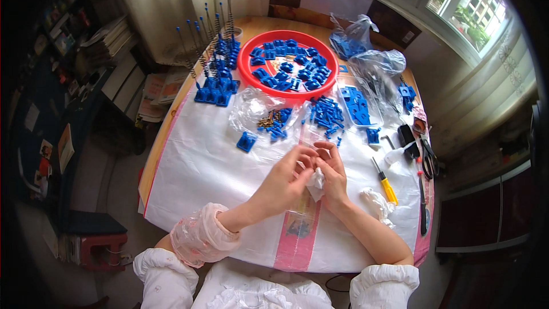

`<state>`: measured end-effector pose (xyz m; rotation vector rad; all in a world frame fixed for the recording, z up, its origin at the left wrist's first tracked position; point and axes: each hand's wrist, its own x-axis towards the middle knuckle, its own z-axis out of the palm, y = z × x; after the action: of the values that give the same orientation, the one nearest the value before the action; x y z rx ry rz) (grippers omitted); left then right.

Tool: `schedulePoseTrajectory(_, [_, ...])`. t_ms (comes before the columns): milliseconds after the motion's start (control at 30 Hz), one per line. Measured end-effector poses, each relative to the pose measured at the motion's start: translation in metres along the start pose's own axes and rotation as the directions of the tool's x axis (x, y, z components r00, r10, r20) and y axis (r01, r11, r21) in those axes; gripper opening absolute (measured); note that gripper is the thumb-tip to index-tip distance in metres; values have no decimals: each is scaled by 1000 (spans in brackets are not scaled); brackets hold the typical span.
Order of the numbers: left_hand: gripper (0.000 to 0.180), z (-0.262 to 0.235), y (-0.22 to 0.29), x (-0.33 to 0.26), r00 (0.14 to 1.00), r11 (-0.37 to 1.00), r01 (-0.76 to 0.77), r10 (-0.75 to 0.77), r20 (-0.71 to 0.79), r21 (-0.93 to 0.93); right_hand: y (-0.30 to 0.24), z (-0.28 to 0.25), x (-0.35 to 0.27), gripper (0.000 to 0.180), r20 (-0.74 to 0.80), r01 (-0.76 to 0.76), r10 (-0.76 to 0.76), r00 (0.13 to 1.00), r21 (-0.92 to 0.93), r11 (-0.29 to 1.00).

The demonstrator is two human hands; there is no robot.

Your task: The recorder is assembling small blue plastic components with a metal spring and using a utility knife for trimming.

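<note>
My left hand (289, 178) and my right hand (331, 173) meet over the middle of the white-covered table (206, 171). Together they pinch a small crumpled white wad (316, 183), tissue or thin plastic, between the fingers. A long clear plastic bag (301, 217) lies on the table under the hands. Just beyond the fingertips lie a heap of small blue plastic parts (326, 115) and a single blue block (246, 141).
A red round tray (247, 60) full of blue parts stands at the back. Blue bases with upright springs (214, 80) stand at back left. Clear bags (374, 63), a yellow-handled screwdriver (386, 183), scissors (428, 157) and a crumpled white glove (377, 203) lie right.
</note>
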<state>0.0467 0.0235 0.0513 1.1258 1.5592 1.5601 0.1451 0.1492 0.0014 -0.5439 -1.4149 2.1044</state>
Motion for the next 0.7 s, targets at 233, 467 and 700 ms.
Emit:
schedulePoseTrajectory(233, [32,-10,-35,9,986,1000,-7,12,-165,28,-7,-1,-1,48,148,-64,30,989,234,970])
schedulePoseTrajectory(467, [31,-12,-37,5,924,788,-312,383,-25,531,0,1,-3,53,198,1,-29,980,140,990])
schedulePoseTrajectory(700, [24,-17,-38,5,894,644,-342,448,26,684,4,2,-1,55,178,-9,-12,984,113,994])
